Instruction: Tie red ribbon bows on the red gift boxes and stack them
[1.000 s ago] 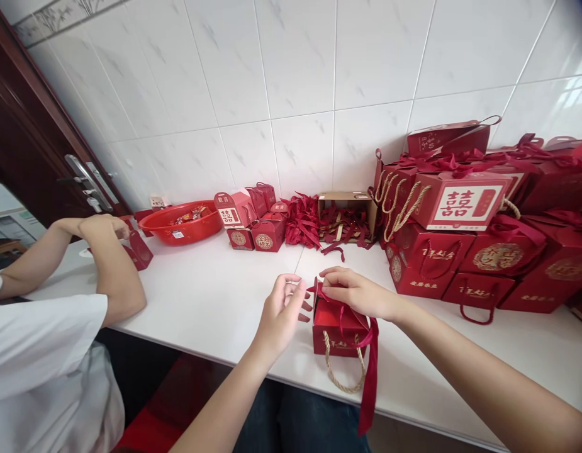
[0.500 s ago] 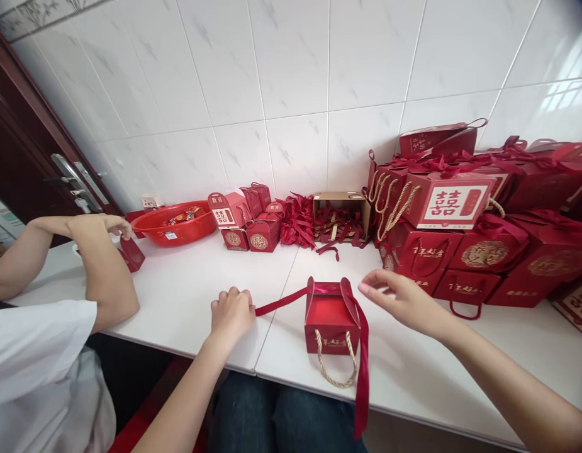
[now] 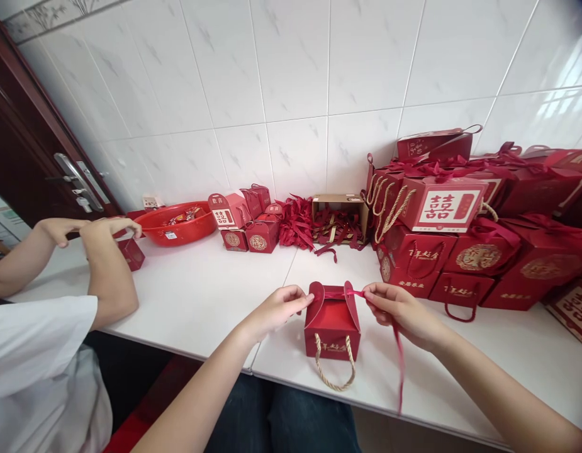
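A small red gift box (image 3: 333,336) with gold lettering stands upright at the table's front edge, its gold rope handle (image 3: 335,382) hanging down in front. A dark red ribbon (image 3: 400,371) runs through the top flaps, and its tail dangles on the right. My right hand (image 3: 397,308) pinches the ribbon just right of the box. On the other side my left hand (image 3: 284,308) is closed at the box's left flap, fingertips at the ribbon there; most of that ribbon end is hidden by the fingers.
Red gift boxes (image 3: 484,258) are stacked at the right. Along the wall are loose red ribbons (image 3: 296,223), a cardboard box (image 3: 340,200) of ribbons, several small boxes (image 3: 246,220) and a red basin (image 3: 177,233). At the left, a co-worker's hands (image 3: 114,226) are by another red box (image 3: 131,253).
My left hand has moved right, from the stretched ribbon to the box's left flap. My right hand has taken hold of the ribbon and drawn its tail rightward.
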Motion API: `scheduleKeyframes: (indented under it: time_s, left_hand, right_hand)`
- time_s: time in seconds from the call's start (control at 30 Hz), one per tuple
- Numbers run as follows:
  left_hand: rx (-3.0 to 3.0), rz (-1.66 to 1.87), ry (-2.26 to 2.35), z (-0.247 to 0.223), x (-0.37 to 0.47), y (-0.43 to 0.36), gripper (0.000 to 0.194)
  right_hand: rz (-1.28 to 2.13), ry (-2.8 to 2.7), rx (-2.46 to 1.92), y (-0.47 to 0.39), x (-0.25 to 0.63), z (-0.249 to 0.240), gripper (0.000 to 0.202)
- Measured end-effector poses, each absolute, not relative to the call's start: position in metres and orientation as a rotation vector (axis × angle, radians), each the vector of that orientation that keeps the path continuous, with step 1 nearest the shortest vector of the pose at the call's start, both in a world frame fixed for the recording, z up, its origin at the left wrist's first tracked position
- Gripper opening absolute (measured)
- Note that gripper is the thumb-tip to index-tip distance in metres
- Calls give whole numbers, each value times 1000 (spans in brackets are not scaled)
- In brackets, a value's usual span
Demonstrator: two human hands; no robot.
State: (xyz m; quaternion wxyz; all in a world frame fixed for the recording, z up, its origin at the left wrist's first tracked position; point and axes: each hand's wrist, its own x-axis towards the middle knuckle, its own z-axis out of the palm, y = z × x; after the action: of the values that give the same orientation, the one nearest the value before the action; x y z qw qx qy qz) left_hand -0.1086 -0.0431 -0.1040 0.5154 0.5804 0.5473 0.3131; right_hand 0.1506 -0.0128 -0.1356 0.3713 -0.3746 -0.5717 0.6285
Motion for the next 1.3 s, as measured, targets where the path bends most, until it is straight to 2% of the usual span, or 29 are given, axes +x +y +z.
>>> scheduleKeyframes:
  time_s: [0.17,0.4,0.57,0.7,0.87,0.93,1.0,1.07,1.13,1.3]
  left_hand:
    - [1257,794,1207,-93,-115,-38,37]
    - [1235,882,1075,-78,-117,-34,36]
    - [1243,792,1162,-117,-117,-32,42]
    - [1217,870,1175,-153,-114,-35,43]
    - [1500,1416,1643,-159,-120,-56,26]
    - [1640,1260,1687,-154,-119,-71,25]
    - [1732,920,1590,-148,-114,-85,35]
    - [1779,763,1573,-143,-108,-94,36]
    - [1760,754,1663,-140,-104,-97,31]
    - [1617,839,1781,-140,-107,-104,38]
  right_hand:
    - [1552,-1724,-1189,-5,167,-117,37]
    - [1348,-1945,-1205,2,179,-92,42]
    - [1260,-2057,-1229,-2,175,-118,42]
    - [1268,-1996,-1190,-10,169,-148,43]
    - [563,-1810,-1287,-27,177,-150,30]
    - [483,-1786,-1299,-40,177,-145,30]
    - [590,-1884,-1270,-54,171,-143,40]
    - [727,-1991,-1293,-64,161,-146,48]
    - [867,-2005,-1385,-67,151,-153,51]
    - [1325,-1642,-1357,-63,144,-169,47]
